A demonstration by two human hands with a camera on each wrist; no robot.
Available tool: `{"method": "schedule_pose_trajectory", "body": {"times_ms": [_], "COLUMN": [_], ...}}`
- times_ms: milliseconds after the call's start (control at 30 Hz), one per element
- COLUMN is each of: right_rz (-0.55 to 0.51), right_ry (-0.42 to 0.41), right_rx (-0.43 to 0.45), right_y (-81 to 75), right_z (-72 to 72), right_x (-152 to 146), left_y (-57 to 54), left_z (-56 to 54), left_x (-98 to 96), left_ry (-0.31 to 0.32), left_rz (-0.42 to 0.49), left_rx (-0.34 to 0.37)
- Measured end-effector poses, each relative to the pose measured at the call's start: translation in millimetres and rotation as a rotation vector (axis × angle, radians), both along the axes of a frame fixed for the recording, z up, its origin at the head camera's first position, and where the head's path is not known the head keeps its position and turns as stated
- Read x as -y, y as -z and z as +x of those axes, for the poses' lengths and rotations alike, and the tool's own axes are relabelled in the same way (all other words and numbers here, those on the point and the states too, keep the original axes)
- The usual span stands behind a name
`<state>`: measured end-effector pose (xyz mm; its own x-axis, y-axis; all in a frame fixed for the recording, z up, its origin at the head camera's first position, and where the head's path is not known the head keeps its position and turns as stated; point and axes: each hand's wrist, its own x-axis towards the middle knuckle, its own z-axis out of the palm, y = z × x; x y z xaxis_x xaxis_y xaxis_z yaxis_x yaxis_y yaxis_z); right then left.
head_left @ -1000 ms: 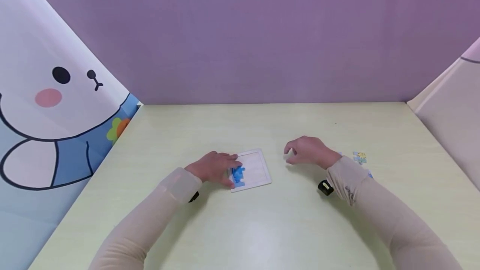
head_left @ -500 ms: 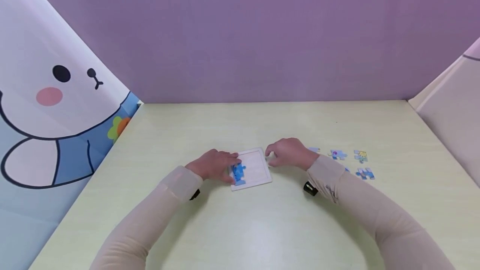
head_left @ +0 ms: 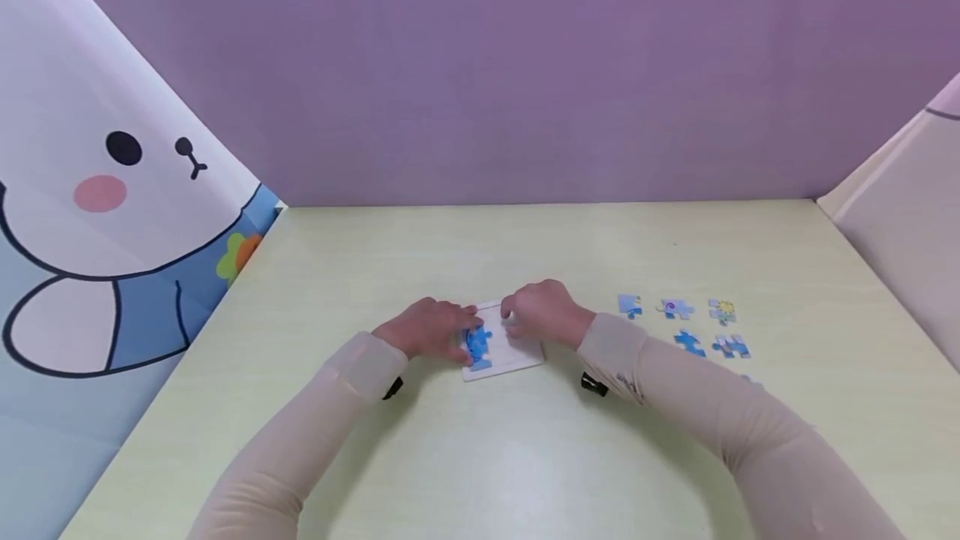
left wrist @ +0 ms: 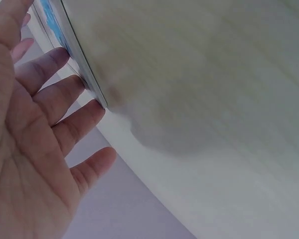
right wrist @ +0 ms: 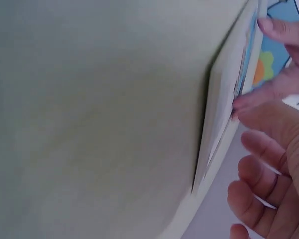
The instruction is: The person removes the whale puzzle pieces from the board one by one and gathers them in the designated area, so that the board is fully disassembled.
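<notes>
A small white puzzle tray (head_left: 517, 352) lies on the table, slightly turned. Along its left side sit blue jigsaw pieces (head_left: 477, 343), partly covered by fingers. My left hand (head_left: 429, 330) rests at the tray's left edge; the left wrist view shows its spread fingertips touching the frame (left wrist: 92, 87). Over the tray's upper right part is my right hand (head_left: 546, 310), its fingers loosely bent. Thumb and fingertips stand apart in the head view, with no piece visible between them. In the right wrist view the thumb (right wrist: 261, 117) hides part of the tray.
Several loose jigsaw pieces lie right of the tray, among them a blue one (head_left: 689, 343), one with a yellow sun (head_left: 722, 311) and one with a purple spiral (head_left: 677, 308). The right sleeve (head_left: 678, 369) partly covers another. A purple backdrop (head_left: 540, 73) stands behind the table (head_left: 450, 457).
My right hand has moved left from beside the loose pieces to above the tray, uncovering more of them. My left hand and the tray have stayed in place.
</notes>
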<state>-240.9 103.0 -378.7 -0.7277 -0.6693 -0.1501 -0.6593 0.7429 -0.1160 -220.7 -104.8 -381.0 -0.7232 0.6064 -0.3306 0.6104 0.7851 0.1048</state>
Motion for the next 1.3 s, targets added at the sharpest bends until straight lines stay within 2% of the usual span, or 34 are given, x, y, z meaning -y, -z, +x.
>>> {"method": "schedule_pose_trajectory", "body": {"times_ms": [267, 467, 733, 1100, 1200, 1300], "right_rz": [-0.058, -0.027, -0.008, -0.048, -0.084, -0.147], "right_ry": [-0.006, 0.023, 0.036, 0.023, 0.048, 0.107], "right_rx": [0.002, -0.021, -0.004, 0.000, 0.044, 0.150], "right_y": [1.8, 5.3, 7.8, 12.5, 13.7, 11.7], "right_z": [8.8, 12.7, 12.8, 10.7, 10.0, 11.3], "right_x": [24.0, 33.0, 31.8, 27.0, 27.3, 28.2], "left_y": [1.4, 3.4, 7.3, 6.6, 6.4, 6.3], "left_z": [1.4, 0.7, -2.0, -3.9, -3.7, -2.7], "left_x": [7.0, 6.7, 3.9, -1.5, -2.7, -2.7], "left_ry": [-0.019, -0.034, 0.003, -0.006, -0.008, -0.013], "left_rz": [0.017, 0.020, 0.051, 0.023, 0.028, 0.032], "left_rx": [-0.005, 0.006, -0.013, -0.007, -0.002, 0.007]}}
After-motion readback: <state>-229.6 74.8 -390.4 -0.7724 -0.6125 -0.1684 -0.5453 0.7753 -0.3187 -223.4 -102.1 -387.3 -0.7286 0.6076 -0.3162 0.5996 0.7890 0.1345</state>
